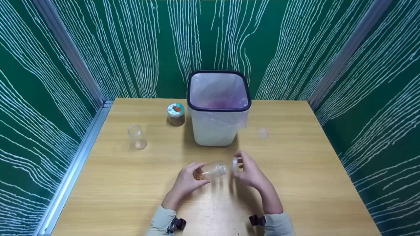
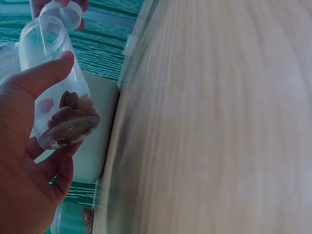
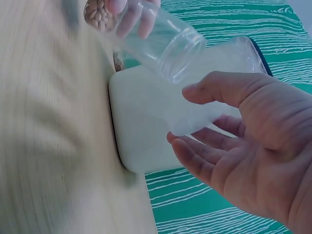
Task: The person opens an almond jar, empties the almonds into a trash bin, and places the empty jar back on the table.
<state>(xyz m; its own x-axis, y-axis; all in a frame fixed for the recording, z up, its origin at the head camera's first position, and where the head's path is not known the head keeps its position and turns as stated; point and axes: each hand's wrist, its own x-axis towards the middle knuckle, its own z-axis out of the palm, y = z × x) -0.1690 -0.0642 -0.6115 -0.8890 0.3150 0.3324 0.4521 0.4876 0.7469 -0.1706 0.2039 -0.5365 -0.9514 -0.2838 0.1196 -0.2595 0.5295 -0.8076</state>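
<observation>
My left hand (image 1: 187,181) grips a clear plastic jar (image 1: 214,169) around its lower end. The jar is tilted, with its uncapped mouth toward the right. Brown nuts (image 2: 70,111) lie at the bottom of the jar, as the left wrist view shows. My right hand (image 1: 252,173) pinches a clear screw lid (image 1: 235,164) between thumb and fingers. In the right wrist view the translucent lid (image 3: 187,119) is held just off the jar's mouth (image 3: 183,56), and part of it blends into the pale bin behind.
Beyond the hands stands a white bin (image 1: 215,129) with a black rim and a bag liner. Left of it are a jar with a printed lid (image 1: 176,114) and a clear uncapped jar (image 1: 137,137). A clear round lid (image 1: 262,132) lies on the wooden table (image 1: 305,183).
</observation>
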